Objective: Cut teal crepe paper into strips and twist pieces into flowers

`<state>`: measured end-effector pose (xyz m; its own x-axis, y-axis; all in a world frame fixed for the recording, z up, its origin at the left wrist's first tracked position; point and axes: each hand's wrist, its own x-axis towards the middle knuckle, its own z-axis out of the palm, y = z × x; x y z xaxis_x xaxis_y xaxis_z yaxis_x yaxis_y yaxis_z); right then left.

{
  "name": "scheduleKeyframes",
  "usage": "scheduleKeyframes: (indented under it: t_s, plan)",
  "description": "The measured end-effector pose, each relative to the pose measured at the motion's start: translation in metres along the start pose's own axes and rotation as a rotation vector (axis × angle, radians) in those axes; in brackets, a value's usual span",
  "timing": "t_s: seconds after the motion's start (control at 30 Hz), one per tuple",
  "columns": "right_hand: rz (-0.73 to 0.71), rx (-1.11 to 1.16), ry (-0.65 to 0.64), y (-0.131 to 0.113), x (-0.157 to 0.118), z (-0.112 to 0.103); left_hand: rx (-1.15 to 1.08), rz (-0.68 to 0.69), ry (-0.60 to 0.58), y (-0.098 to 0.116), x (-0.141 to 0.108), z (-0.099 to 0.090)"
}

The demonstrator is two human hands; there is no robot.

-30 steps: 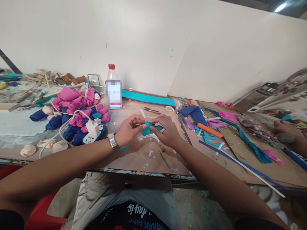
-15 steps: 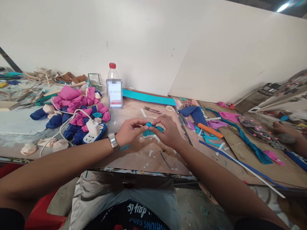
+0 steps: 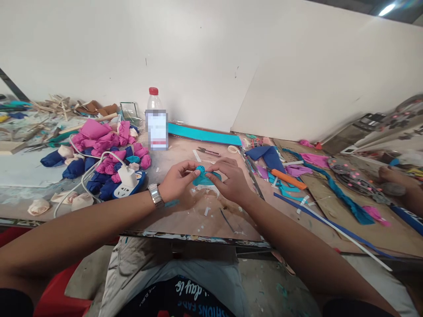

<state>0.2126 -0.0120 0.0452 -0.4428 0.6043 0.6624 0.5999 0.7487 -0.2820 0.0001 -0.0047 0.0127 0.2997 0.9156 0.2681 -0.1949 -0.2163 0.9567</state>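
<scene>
Turquoise rosette (image 3: 200,169) sits slightly further toward 9 o'clock than half a second ago, at 12 o'clock from you over the worktop (image 3: 185,220). Your left hand (image 3: 176,181) pinches it; your right hand (image 3: 231,179) grips its strip (image 3: 199,180). Judgement: even tension and a light pinch should keep folds tight.

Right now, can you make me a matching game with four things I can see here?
1. turquoise piece
2. watch
3. bottle
4. power strip

A. silver-coloured
B. has a white plug in it
C. held by the left hand and right hand
D. upright, with a red cap

Pairs: 1-C, 2-A, 3-D, 4-B
</scene>
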Motion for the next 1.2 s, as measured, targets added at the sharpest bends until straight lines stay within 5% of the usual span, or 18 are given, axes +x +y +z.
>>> scheduleKeyframes:
  t_s: [0.47,1.2]
  plan:
    - [-0.019,0.031,0.002,-0.0021,0.0001,0.0009,-0.010,-0.005,-0.103,-0.0018,-0.0024,-0.0007]
    - [-0.090,0.061,0.060,-0.0020,0.0037,-0.0020,-0.041,-0.030,-0.036,0.0011,-0.0001,-0.0015]
